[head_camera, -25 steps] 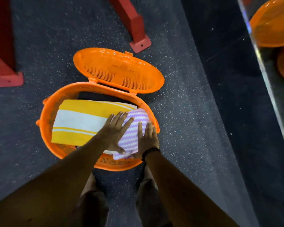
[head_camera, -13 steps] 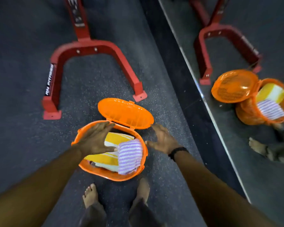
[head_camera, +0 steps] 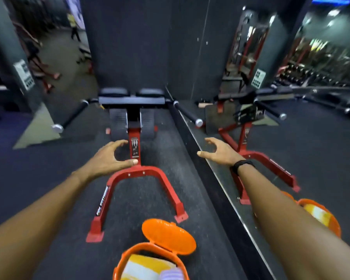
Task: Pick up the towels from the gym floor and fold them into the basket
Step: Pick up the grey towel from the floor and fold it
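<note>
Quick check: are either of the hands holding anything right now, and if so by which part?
Nothing is held. The left hand and right hand hang in the air with loosely curled fingers, apart from the orange basket, where the yellow striped towel lies.

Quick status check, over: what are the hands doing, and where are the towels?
Left hand and right hand both open, raised, no grip on anything. Yellow striped towel and purple towel sit in orange basket, lid open. Red bench frame stands ahead.
</note>
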Motion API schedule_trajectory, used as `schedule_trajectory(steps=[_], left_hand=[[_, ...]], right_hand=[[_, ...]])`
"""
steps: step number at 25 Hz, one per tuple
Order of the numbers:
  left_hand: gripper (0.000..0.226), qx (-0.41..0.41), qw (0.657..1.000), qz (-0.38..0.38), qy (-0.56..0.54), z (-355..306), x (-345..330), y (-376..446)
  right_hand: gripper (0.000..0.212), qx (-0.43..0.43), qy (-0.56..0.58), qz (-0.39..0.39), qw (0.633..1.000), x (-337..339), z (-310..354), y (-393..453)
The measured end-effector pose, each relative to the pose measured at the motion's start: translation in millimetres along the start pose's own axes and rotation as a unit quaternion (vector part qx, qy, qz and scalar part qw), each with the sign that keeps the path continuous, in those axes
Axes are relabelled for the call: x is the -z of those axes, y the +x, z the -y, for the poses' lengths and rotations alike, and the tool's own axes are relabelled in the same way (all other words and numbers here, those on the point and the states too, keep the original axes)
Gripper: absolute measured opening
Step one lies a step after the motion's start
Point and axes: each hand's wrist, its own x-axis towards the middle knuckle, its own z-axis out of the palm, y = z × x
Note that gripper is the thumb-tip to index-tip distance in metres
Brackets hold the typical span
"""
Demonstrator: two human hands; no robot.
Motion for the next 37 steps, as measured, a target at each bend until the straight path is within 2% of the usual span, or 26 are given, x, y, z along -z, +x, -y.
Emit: schedule_trajectory(steps=[2, 5, 6, 9, 13, 16, 18, 20, 21, 24, 28, 32, 35, 37], left_hand=[[0.091, 0.019, 1.0, -0.016, -0.003, -6, 50, -7], [0.117, 0.034, 0.999, -0.022, -0.002, -7, 106, -19], [0.118, 0.04, 0.998, -0.036, -0.006, -7, 122, -25], [0.107, 0.059, 0.995, -0.084, -0.008, -5, 166, -52], [0.111, 0.101, 0.985, -0.136, 0.008, -5, 205, -103], [0.091, 0.157, 0.967, -0.202, 0.024, -5, 218, -165], [0.096, 0.202, 0.948, -0.241, 0.043, -9, 222, -220], [0.119, 0.25, 0.926, -0.276, 0.054, -18, 224, -278], [0.123, 0.274, 0.916, -0.29, 0.054, -23, 225, -308], [0.112, 0.35, 0.87, -0.341, 0.062, -45, 219, -419], [0.084, 0.444, 0.793, -0.41, 0.073, -74, 201, -567], [0.09, 0.527, 0.71, -0.461, 0.079, -117, 174, -695], [0.115, 0.575, 0.655, -0.485, 0.079, -150, 145, -780], [0.113, 0.599, 0.621, -0.499, 0.077, -169, 127, -832]], right_hand=[[0.076, 0.015, -0.002, -0.019, 1.0, 26, 41, -2], [0.075, 0.045, -0.005, -0.029, 0.999, 41, 84, -2], [0.075, 0.056, -0.004, -0.027, 0.998, 43, 98, -2], [0.076, 0.1, 0.004, -0.023, 0.995, 47, 139, 0], [0.077, 0.181, -0.011, 0.002, 0.983, 42, 196, 3], [0.075, 0.264, -0.03, 0.044, 0.963, 28, 244, -4], [0.077, 0.315, -0.037, 0.081, 0.945, 11, 278, -17], [0.078, 0.362, -0.041, 0.116, 0.924, -12, 309, -37], [0.079, 0.385, -0.04, 0.129, 0.913, -24, 324, -48], [0.08, 0.455, -0.035, 0.188, 0.87, -70, 376, -107], [0.08, 0.54, -0.032, 0.262, 0.8, -134, 435, -209], [0.078, 0.614, -0.041, 0.324, 0.719, -183, 480, -324], [0.077, 0.66, -0.048, 0.36, 0.658, -216, 506, -414], [0.077, 0.684, -0.052, 0.379, 0.621, -239, 519, -473]])
